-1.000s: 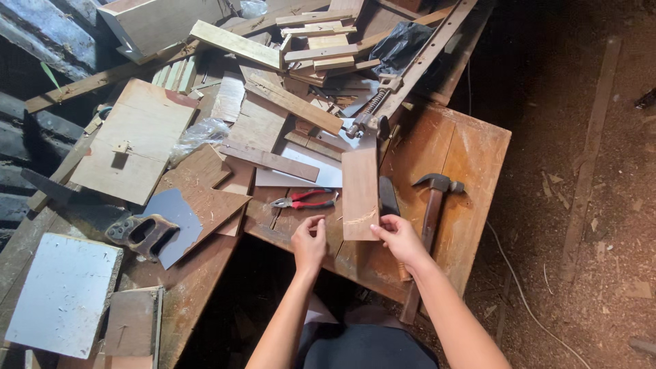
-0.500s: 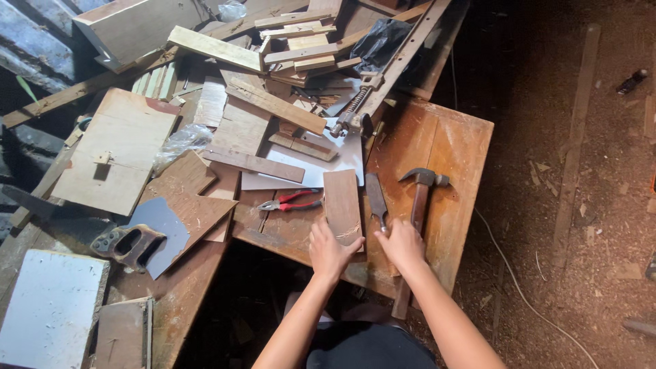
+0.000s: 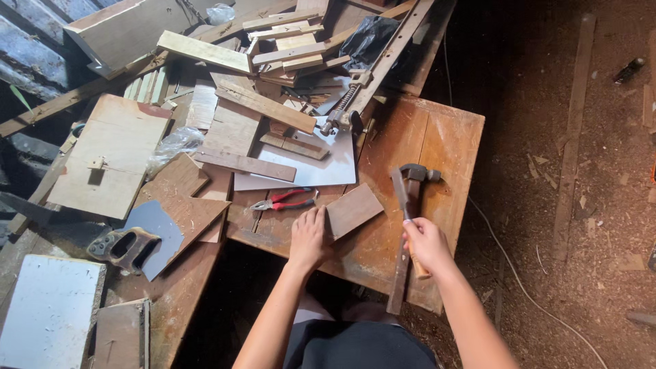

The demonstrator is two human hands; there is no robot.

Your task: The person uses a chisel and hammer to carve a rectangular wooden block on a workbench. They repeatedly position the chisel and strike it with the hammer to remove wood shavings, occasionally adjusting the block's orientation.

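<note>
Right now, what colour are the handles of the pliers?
Red, with black edges; the pliers show best in the head view.

My left hand (image 3: 309,238) and right hand (image 3: 427,243) are bare: no gloves, no rings, no watch or band at either wrist. Both forearms are uncovered right down to the bottom edge of the view, with no sleeve showing. Below them I wear a dark, near-black fabric garment (image 3: 359,345) over my lap.

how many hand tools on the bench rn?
3: wooden-handled claw hammer in the right hand, red-handled pliers above the left hand, handsaw at left. Scrap pile may hide more.
</note>
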